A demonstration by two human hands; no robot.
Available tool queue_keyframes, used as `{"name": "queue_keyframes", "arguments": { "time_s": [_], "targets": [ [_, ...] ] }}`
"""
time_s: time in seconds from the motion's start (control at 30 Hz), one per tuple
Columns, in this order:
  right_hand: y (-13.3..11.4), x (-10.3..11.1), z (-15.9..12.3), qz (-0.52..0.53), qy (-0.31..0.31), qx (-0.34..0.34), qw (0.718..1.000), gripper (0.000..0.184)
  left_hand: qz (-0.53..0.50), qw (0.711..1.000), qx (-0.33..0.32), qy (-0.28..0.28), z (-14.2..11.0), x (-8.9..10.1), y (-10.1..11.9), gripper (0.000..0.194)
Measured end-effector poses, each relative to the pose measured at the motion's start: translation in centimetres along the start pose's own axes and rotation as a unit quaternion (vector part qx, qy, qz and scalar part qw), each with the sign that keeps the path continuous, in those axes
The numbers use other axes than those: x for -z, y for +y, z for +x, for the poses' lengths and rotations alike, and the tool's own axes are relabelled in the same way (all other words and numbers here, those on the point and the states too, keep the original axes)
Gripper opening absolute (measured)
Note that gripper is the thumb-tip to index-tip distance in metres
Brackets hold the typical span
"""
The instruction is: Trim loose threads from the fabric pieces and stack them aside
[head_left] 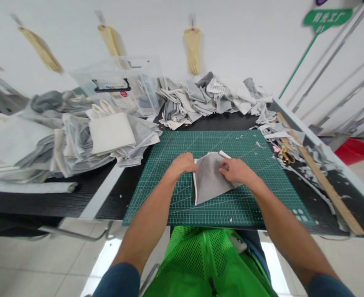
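A grey piece of cloth (211, 175) with white edges lies on the green cutting mat (169, 148), partly lifted and creased. My left hand (185, 163) is closed on its upper left edge, fingers curled around the white border. On the other side, my right hand (233, 170) pinches the cloth near its upper right, thumb and fingertips together. A small white rolled strip (224, 154) of the edge sticks up just behind my right hand. The cloth's lower left corner points towards me.
Folded cloths (112, 132) are piled at left, and more grey and white cloth (197, 99) lies at the back. A clear plastic box (151, 90) stands behind. At right are a wooden ruler (324, 177), gold-handled scissors (285, 156) and scraps. A red bucket (355, 150) is beyond.
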State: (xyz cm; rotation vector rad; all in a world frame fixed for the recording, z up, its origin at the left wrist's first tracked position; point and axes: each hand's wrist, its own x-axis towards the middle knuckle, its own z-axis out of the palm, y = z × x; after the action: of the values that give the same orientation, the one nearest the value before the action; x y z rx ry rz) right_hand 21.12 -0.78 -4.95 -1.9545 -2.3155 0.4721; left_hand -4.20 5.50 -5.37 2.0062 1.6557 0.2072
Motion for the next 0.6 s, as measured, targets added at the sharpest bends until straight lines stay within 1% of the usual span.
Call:
{"name": "queue_keyframes", "arguments": {
  "time_s": [0.07, 0.1, 0.13, 0.17, 0.2, 0.27, 0.3, 0.37, 0.4, 0.43, 0.5, 0.53, 0.6],
  "targets": [
    [0.1, -0.3, 0.1, -0.018, -0.004, -0.037, 0.999, 0.031, -0.01, 1.0, -0.014, -0.013, 0.1, -0.1, 0.1, 0.018],
    [0.1, -0.3, 0.1, -0.023, -0.006, -0.052, 0.998, 0.032, -0.046, 0.999, -0.023, -0.013, 0.2, -0.1, 0.2, 0.015],
    [0.2, -0.3, 0.1, -0.026, -0.006, -0.065, 0.998, 0.034, -0.109, 0.993, -0.033, -0.009, 0.3, -0.1, 0.2, 0.011],
    [0.3, -0.3, 0.1, -0.027, -0.005, -0.075, 0.997, 0.035, -0.186, 0.982, -0.041, -0.006, 0.5, -0.2, 0.3, 0.007],
    [0.5, -0.3, 0.1, -0.028, -0.002, -0.082, 0.996, 0.036, -0.264, 0.963, -0.047, -0.004, 0.6, -0.3, 0.4, 0.006],
    [0.7, -0.3, 0.1, -0.027, 0.005, -0.089, 0.996, 0.037, -0.39, 0.919, -0.053, 0.016, 0.7, -0.5, 0.8, 0.011],
    [0.9, -0.3, 0.1, -0.025, 0.009, -0.088, 0.996, 0.037, -0.431, 0.9, -0.054, 0.035, 0.7, -0.7, 1.2, 0.013],
    [1.1, -0.2, 0.2, -0.012, 0.026, -0.075, 0.997, 0.031, -0.481, 0.871, -0.056, 0.086, 0.4, -1.0, 2.1, 0.012],
    [1.2, -0.2, 0.2, 0.001, 0.043, -0.065, 0.997, 0.027, -0.497, 0.859, -0.06, 0.109, 0.2, -1.1, 2.5, 0.013],
    [1.2, -0.1, 0.3, 0.023, 0.07, -0.051, 0.996, 0.024, -0.508, 0.85, -0.068, 0.12, 0.0, -1.2, 3.0, 0.016],
    [0.9, 0.2, 0.4, 0.095, 0.148, -0.015, 0.984, 0.019, -0.522, 0.84, -0.085, 0.124, -0.6, -1.2, 3.8, 0.025],
    [0.7, 0.3, 0.3, 0.141, 0.191, 0.007, 0.971, 0.017, -0.525, 0.837, -0.095, 0.123, -0.9, -1.2, 4.1, 0.027],
    [0.1, 0.6, 0.2, 0.23, 0.262, 0.051, 0.936, 0.019, -0.526, 0.834, -0.115, 0.122, -1.3, -1.1, 4.6, 0.026]
  ]
}}
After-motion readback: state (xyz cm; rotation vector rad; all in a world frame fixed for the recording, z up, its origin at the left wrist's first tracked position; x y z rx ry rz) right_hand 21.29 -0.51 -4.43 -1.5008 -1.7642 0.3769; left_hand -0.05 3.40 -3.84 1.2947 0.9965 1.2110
